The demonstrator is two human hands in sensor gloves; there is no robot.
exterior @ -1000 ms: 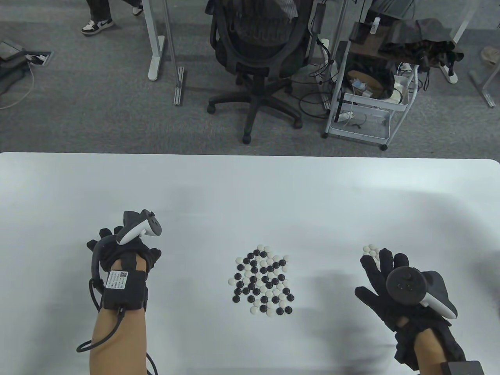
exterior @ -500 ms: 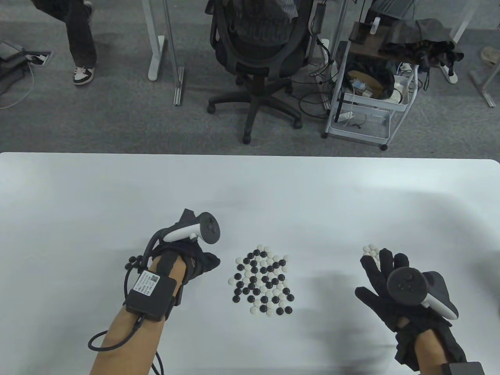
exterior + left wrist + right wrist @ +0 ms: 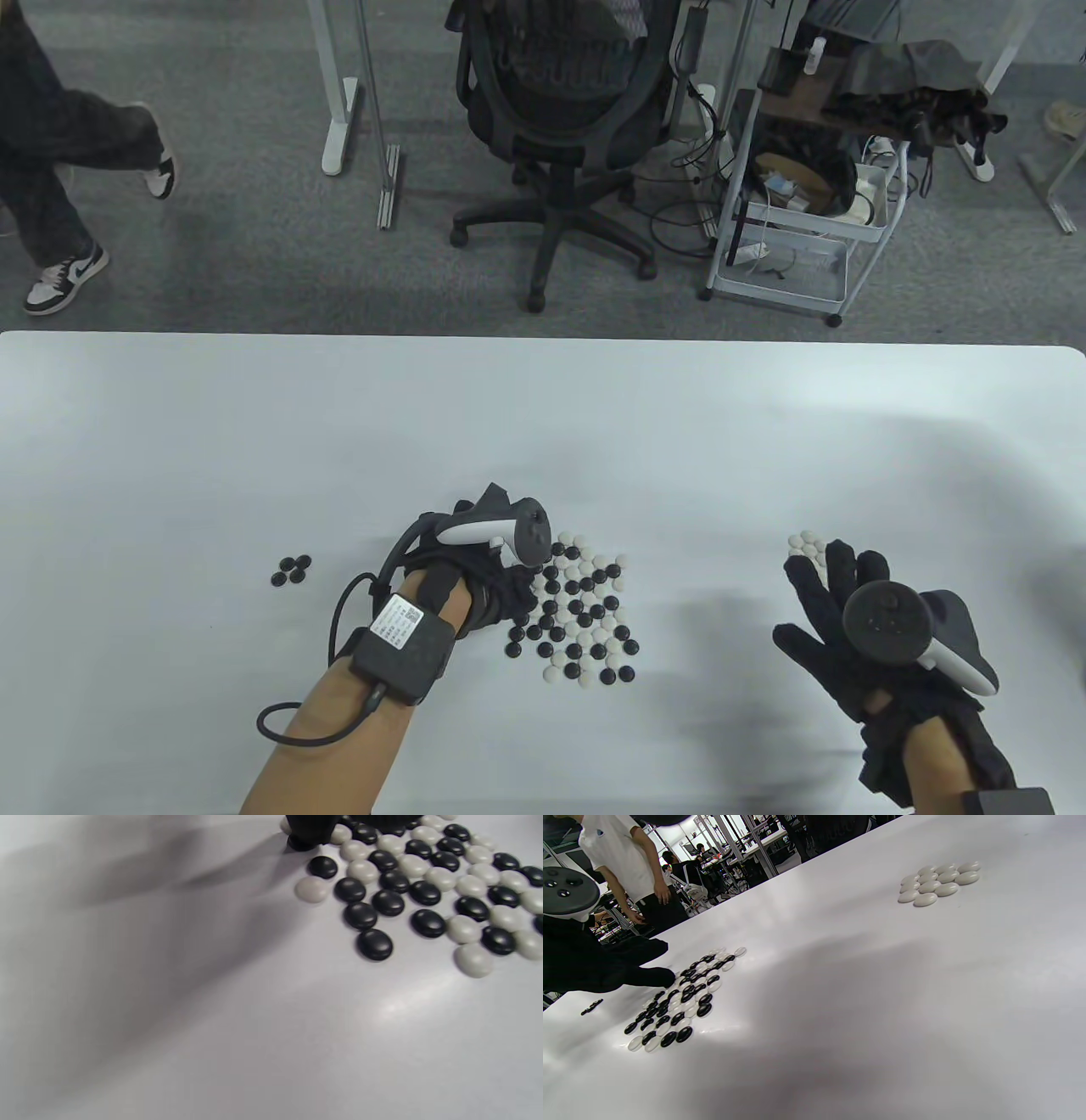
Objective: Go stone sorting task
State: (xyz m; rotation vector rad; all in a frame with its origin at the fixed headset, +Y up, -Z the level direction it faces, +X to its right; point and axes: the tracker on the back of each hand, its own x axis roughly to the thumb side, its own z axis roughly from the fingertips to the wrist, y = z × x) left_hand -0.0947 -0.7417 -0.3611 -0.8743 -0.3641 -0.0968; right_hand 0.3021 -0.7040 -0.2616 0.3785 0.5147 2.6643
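Two gloved hands work a white tabletop (image 3: pixel 543 407) strewn with Go stones: the left hand (image 3: pixel 488 586) reaches down onto the near-left edge of the mixed pile (image 3: pixel 585 615), its fingertips (image 3: pixel 312 830) touching a black stone at the pile's rim, though whether they have pinched it cannot be told. Well off to that hand's left lie four sorted black stones (image 3: pixel 291 569). The right hand (image 3: pixel 848 632) hovers with fingers spread and holding nothing, its fingertips just beside a small cluster of white stones (image 3: pixel 806 543). Black and white stones sit packed against one another in the pile, so a hurried pick could well drag a white neighbour along or scatter the edge stones across the smooth surface.
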